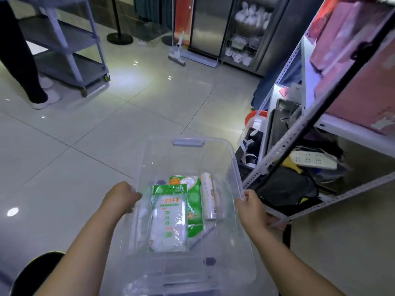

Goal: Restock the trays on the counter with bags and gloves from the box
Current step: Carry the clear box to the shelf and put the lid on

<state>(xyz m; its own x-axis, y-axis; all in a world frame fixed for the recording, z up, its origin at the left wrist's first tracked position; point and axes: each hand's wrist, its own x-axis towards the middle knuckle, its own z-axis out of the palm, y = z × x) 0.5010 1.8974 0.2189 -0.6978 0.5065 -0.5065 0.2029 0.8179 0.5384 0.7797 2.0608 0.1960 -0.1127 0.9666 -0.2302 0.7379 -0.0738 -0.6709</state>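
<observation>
Both hands are carrying the clear plastic box [188, 159] above the tiled floor [85, 146]: the left hand [123, 197] is curling over the box's left rim, and the right hand [251, 207] is closing on its right rim, fingers wrapping under the edge. Neither hand is holding anything but the box.

Inside the box, lying flat on its bottom, a glove packet [168, 218] with a green header is sitting toward the left wall. A second green packet [193, 201] is partly tucked beneath it and sticking out on the side toward the right wall. A white roll [209, 196], probably the bags, is lying just beside that packet, nearer the right wall. The half of the box nearest the wearer is holding no stock that I can make out.

No counter and no trays are appearing anywhere in view. To the right of the box a metal shelf rack [299, 133] is standing with clutter on its lowest level; beyond the box's far-left corner a grey cart [70, 50] is standing with another person's legs [23, 60] beside it.

By my reading the step in hand is transport: the supplies are being brought to the counter, and restocking is not yet begun. The next move is calling for a level carry so the loose packets are not sliding, then a clear spot beside the trays to set the box down, freeing both hands to lift out gloves and bags.
</observation>
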